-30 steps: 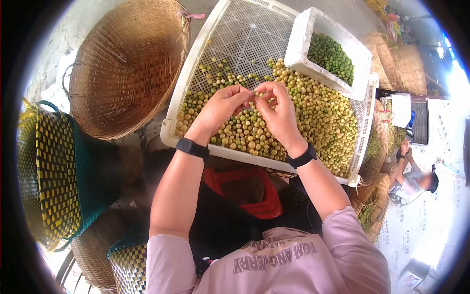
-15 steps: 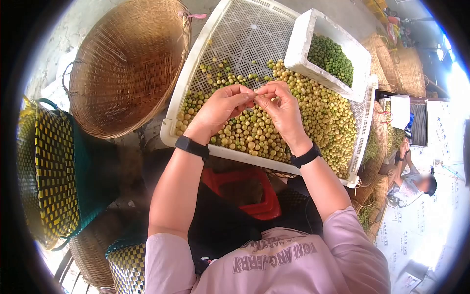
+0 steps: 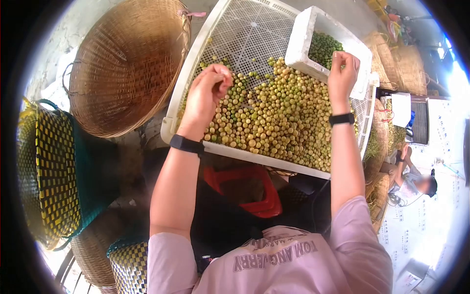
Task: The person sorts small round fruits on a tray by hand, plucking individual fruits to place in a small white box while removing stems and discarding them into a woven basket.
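A large white perforated crate (image 3: 223, 149) holds many small round yellow-green fruits (image 3: 274, 125). Over its left part, my left hand (image 3: 205, 95) is closed, with the fingers curled toward the thumb; anything inside them is hidden. My right hand (image 3: 342, 76) is at the near edge of a white foam box (image 3: 299, 36), its fingers bent and drawn together over small green pieces (image 3: 323, 46). Whether it still holds something cannot be made out. Each wrist wears a dark band.
A big woven basket (image 3: 129, 63) stands left of the crate, and a yellow-black woven basket (image 3: 56, 171) is nearer on the left. A red plastic stool (image 3: 271, 193) sits below the crate. More baskets (image 3: 409, 71) and a seated person (image 3: 409, 181) are on the right.
My hands were together over the crate's middle, fingertips meeting. They have parted: the left went slightly left and up, the right moved right and up to the foam box.
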Demonstrator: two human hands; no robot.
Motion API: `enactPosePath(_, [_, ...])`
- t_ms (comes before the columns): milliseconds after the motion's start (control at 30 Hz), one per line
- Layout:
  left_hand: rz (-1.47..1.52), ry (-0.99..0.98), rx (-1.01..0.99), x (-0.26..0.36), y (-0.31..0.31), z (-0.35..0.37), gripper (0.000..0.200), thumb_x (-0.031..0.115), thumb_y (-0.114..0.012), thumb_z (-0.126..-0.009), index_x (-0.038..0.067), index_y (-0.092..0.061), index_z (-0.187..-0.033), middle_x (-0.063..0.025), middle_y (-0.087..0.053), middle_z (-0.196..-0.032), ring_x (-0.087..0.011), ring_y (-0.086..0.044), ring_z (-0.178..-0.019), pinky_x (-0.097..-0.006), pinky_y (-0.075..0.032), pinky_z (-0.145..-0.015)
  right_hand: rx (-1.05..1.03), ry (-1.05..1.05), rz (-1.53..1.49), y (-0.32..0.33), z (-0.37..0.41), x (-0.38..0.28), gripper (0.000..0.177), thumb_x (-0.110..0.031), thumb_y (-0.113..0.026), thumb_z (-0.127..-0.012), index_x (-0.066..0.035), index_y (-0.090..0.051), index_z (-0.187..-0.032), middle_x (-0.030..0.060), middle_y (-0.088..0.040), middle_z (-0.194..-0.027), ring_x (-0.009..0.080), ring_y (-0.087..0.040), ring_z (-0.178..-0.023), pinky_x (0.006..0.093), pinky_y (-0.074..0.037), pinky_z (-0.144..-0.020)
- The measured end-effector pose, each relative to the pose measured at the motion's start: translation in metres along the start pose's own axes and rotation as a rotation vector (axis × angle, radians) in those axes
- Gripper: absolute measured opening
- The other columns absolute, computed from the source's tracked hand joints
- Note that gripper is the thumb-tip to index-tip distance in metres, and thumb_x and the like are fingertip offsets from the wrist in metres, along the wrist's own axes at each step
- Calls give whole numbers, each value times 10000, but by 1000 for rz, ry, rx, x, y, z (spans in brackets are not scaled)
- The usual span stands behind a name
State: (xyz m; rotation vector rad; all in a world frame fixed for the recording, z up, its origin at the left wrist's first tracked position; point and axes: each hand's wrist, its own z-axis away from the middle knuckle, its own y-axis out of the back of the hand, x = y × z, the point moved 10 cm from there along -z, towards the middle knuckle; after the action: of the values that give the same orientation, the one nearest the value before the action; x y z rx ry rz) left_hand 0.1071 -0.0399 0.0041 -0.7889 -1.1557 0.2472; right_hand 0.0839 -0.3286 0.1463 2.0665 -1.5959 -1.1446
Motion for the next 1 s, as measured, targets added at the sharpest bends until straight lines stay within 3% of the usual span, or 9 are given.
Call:
enactPosePath(67, [64, -64, 28, 12, 9, 0, 118, 93, -393, -911, 70, -483, -838, -9, -469, -774, -87, -387, -660, -209, -334, -594, -2, -58, 357, 1, -4, 28, 151, -242, -646, -900, -100, -610, -936, 83, -580, -1010, 240, -548, -995, 388, -438, -911])
enactPosePath(167, [122, -133, -1, 20, 21, -3, 130, 137, -413, -904, 67, -479, -816, -19, -455, -760, -95, -372, -652, -221, -316, -583, -427, 150, 69, -62, 54, -44, 96, -204, -692, -852, -124, -656, -812, 86, -632, -1057, 261, -552, -1060, 417, -415, -975])
enactPosePath(267, [141, -159, -24, 24, 19, -2, 182, 187, -432, -921, 67, -474, -790, -20, -438, -733, -97, -356, -641, -225, -300, -577, -810, 69, -8, -114, 130, -64, 58, -176, -694, -833, -125, -668, -824, 31, -585, -1007, 227, -553, -997, 382, -425, -933])
enactPosePath(667, [111, -126, 46, 21, 24, -1, 196, 200, -465, -936, 41, -520, -835, -28, -475, -758, -102, -382, -665, -231, -321, -593, -790, 282, 97, -137, 152, -88, 49, -114, -653, -779, -119, -615, -749, 26, -529, -908, 244, -549, -929, 396, -452, -834])
enactPosePath(733, [81, -125, 65, 22, 25, 2, 185, 176, -453, -942, 35, -524, -845, -24, -477, -770, -96, -384, -670, -225, -325, -592, -710, -95, -209, -132, 131, -61, 66, -90, -676, -777, -99, -613, -760, 31, -584, -868, 229, -588, -813, 355, -488, -739])
enactPosePath(767, [82, -125, 69, 22, 25, 3, 185, 176, -453, -942, 35, -524, -845, -24, -477, -770, -96, -384, -670, -225, -325, -592, -709, -233, -334, -130, 128, -50, 77, -64, -682, -814, -76, -606, -826, 24, -627, -837, 156, -595, -722, 282, -488, -660])
enactPosePath(800, [24, -94, 64, 19, 24, 3, 188, 176, -449, -950, 39, -527, -847, -18, -482, -775, -88, -385, -672, -216, -324, -591, -709, -231, -333, -127, 124, -49, 77, -64, -682, -814, -76, -606, -826, 24, -627, -837, 156, -595, -722, 282, -488, -660])
enactPosePath(867, [-91, -35, 50, 13, 19, 2, 196, 176, -442, -968, 47, -534, -852, -7, -492, -785, -73, -388, -674, -200, -323, -588, -709, -540, -793, -128, 127, -40, 82, -46, -655, -860, -57, -587, -904, 3, -631, -859, 80, -572, -744, 230, -473, -681])
enactPosePath(1000, [-246, 27, 1, 0, 5, 2, 206, 194, -446, -978, 87, -544, -833, 43, -491, -756, -45, -387, -664, -190, -320, -591, -652, -519, -921, -106, 116, -62, 86, -22, -628, -889, -52, -570, -945, 7, -620, -873, 74, -574, -783, 208, -483, -703])
